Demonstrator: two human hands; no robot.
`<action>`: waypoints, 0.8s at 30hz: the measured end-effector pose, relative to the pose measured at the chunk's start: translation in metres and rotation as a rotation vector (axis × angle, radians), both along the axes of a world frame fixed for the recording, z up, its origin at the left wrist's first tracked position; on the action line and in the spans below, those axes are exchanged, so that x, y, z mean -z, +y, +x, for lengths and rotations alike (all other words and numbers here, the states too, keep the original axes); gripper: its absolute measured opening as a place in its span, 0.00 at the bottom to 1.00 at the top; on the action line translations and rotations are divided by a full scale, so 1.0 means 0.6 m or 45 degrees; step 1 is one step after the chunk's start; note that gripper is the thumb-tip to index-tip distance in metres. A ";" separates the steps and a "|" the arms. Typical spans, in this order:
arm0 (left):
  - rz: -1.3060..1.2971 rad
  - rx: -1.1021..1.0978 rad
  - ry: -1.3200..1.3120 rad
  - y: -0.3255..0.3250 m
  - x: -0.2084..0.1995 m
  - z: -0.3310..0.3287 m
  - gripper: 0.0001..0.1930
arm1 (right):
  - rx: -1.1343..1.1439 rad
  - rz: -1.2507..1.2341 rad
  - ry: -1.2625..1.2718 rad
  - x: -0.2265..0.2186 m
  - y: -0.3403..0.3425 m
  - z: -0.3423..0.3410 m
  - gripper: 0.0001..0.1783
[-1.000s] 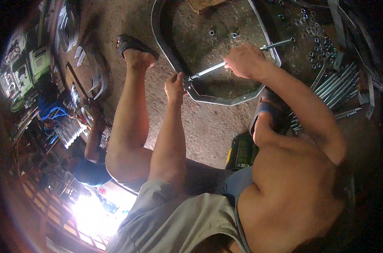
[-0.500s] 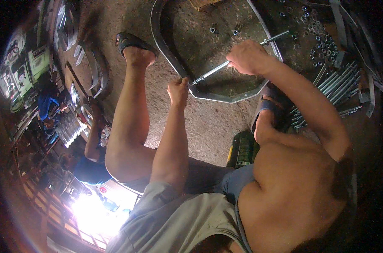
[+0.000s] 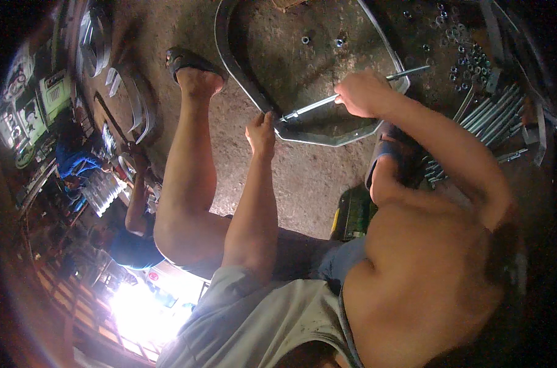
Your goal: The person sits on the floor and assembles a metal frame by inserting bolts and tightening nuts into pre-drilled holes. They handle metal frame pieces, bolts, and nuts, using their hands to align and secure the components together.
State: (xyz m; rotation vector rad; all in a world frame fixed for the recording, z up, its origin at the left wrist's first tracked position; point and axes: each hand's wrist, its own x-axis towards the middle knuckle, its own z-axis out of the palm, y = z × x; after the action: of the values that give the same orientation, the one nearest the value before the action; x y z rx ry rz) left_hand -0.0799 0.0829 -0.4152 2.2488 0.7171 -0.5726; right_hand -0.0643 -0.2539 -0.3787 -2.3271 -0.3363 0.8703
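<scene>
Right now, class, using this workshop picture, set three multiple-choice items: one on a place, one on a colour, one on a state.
1. Where does the pile of long grey metal rods lie?
A. right of the frame
B. on the person's lap
C. inside the frame

2. What colour is the bent flat-bar metal frame on the floor?
A. red
B. grey
C. yellow

3. What is the right hand doing?
A. hanging free
B. resting flat on the floor
C. gripping a thin metal rod

Answers: 1 A, the rods lie beyond the frame's right edge; 2 B, bare grey metal; 3 C, fingers close round it.
</scene>
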 end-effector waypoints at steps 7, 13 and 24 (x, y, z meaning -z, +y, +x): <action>0.064 -0.059 -0.041 -0.021 -0.008 0.000 0.16 | 0.083 0.044 0.379 -0.005 0.003 -0.045 0.18; 0.008 -0.056 -0.032 -0.015 -0.009 -0.001 0.16 | 0.143 0.028 0.253 0.007 0.009 -0.028 0.17; -0.338 -0.216 0.187 0.011 -0.016 -0.031 0.10 | -0.452 -0.117 -0.567 0.003 0.017 0.049 0.12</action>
State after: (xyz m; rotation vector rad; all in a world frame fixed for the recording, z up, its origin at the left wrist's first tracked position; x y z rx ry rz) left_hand -0.0987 0.0895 -0.4058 1.8960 0.8432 -0.7103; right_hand -0.0347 -0.2436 -0.3805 -2.5797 -0.9365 0.5183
